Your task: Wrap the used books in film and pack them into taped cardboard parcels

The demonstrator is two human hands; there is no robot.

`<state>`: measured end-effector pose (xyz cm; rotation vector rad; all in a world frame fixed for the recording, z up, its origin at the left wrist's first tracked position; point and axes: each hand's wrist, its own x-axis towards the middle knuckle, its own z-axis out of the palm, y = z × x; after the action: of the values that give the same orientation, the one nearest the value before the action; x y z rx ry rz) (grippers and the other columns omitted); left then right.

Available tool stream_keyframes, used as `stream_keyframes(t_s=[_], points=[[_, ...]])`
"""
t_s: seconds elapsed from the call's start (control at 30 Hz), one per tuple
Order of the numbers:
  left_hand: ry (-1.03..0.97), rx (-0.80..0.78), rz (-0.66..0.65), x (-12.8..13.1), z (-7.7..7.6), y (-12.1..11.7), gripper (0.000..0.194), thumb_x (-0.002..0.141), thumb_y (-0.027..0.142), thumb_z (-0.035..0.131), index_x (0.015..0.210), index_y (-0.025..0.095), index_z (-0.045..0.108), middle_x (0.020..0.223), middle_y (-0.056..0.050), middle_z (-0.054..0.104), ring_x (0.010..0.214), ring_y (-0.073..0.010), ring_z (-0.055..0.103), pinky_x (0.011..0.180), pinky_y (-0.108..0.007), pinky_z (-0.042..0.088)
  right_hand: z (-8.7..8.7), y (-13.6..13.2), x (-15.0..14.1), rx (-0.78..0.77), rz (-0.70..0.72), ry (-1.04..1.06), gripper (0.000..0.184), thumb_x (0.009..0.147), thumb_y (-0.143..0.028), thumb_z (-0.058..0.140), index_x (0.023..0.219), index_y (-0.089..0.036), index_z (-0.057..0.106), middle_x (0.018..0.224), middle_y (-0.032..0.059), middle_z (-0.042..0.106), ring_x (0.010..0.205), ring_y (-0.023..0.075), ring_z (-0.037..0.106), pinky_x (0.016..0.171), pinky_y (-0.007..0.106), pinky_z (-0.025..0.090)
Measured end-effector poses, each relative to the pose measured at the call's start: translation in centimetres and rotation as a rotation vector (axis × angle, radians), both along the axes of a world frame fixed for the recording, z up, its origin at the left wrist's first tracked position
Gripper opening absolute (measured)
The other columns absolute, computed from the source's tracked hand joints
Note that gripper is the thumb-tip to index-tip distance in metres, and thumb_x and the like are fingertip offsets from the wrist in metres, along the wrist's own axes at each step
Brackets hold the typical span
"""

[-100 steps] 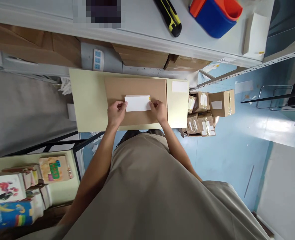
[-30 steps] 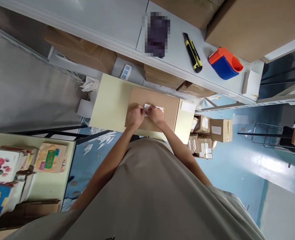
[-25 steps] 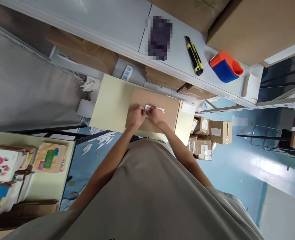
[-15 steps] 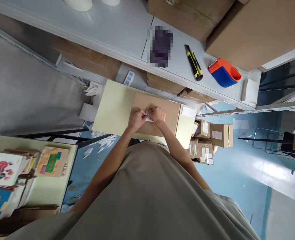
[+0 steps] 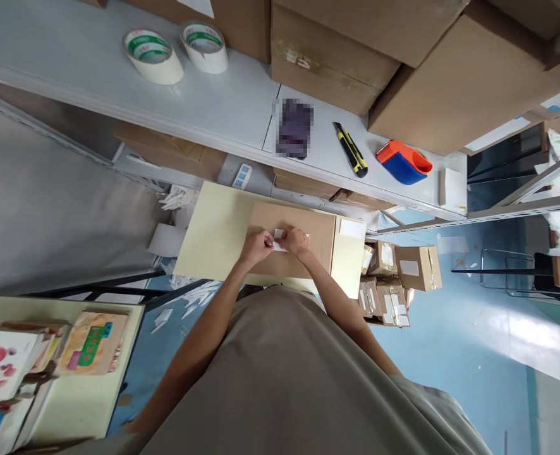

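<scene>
- My left hand (image 5: pixel 257 246) is pinching the nine o'clock end of the white label (image 5: pixel 280 248); my right hand (image 5: pixel 295 240) is covering its middle, its grip I am not making out from here.
- The label is lying on the brown cardboard (image 5: pixel 289 215), long axis running nine to three o'clock, neither hand being nearer.
- At three o'clock on the table (image 5: pixel 213 218), a white slip (image 5: pixel 352 228) is lying.

Decent room left of bare left hand (image 5: pixel 257 247), over pale-yellow rectangular tabletop (image 5: pixel 208 237). Far side kinda blocked, long light-grey shelf (image 5: pixel 239 101) runs along it. Brown taped cardboard boxes (image 5: pixel 390 278) crowd right end. Bare right hand (image 5: pixel 294 240) super close, tight gap.
</scene>
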<state>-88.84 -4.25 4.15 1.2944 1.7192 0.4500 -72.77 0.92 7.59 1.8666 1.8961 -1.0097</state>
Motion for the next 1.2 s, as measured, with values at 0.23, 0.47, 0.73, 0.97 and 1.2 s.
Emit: stream_keyframes(t_s=[0.23, 0.47, 0.73, 0.97, 1.2], points=[[0.043, 0.006, 0.039, 0.8, -0.3, -0.4, 0.021, 0.081, 0.012, 0.076, 0.099, 0.022, 0.076, 0.100, -0.008, 0.085, 0.102, -0.0289, 0.081, 0.099, -0.041, 0.061, -0.6, -1.7, -0.5, 0.097, -0.042, -0.001, 0.033, 0.115, -0.048, 0.062, 0.128, -0.025, 0.082, 0.127, 0.0129, 0.088, 0.124, 0.0298, 0.084, 0.100, 0.034, 0.060], [-0.004, 0.046, 0.029, 0.6, 0.2, -1.1, 0.030, 0.082, 0.013, 0.073, 0.110, 0.021, 0.075, 0.094, -0.005, 0.082, 0.090, -0.0241, 0.079, 0.093, -0.037, 0.062, -0.6, -4.9, 1.5, 0.039, -0.103, 0.065, 0.027, 0.110, -0.039, 0.070, 0.135, -0.029, 0.073, 0.131, 0.0093, 0.087, 0.125, 0.0288, 0.082, 0.100, 0.034, 0.060], [-0.036, 0.174, -0.018, 1.0, 4.0, -0.2, 0.005, 0.095, 0.025, 0.070, 0.094, 0.024, 0.075, 0.098, -0.008, 0.086, 0.092, -0.0259, 0.081, 0.092, -0.038, 0.064, 2.3, -5.1, 5.1, 0.179, -0.137, 0.103, 0.020, 0.115, -0.027, 0.056, 0.121, -0.027, 0.075, 0.120, 0.0096, 0.087, 0.109, 0.0274, 0.083, 0.092, 0.034, 0.059], [0.034, 0.646, 0.041, 2.8, 12.8, 8.9, 0.023, 0.105, 0.044, 0.072, 0.095, 0.023, 0.071, 0.102, -0.007, 0.082, 0.098, -0.0247, 0.079, 0.101, -0.038, 0.062, 8.6, 5.6, 3.4, 0.780, -0.016, 0.506, 0.028, 0.120, -0.035, 0.046, 0.128, -0.023, 0.070, 0.128, 0.0117, 0.082, 0.123, 0.0273, 0.076, 0.111, 0.040, 0.058], [-0.174, 0.965, 0.078, 0.9, 16.5, 21.4, 0.026, 0.113, 0.044, 0.065, 0.126, 0.025, 0.076, 0.132, -0.010, 0.080, 0.145, -0.0310, 0.069, 0.133, -0.051, 0.047, 12.2, 18.2, 0.1, 0.947, 0.043, 0.491, 0.040, 0.121, -0.018, 0.026, 0.153, -0.009, 0.048, 0.162, 0.0197, 0.065, 0.158, 0.0249, 0.058, 0.137, 0.053, 0.041]])
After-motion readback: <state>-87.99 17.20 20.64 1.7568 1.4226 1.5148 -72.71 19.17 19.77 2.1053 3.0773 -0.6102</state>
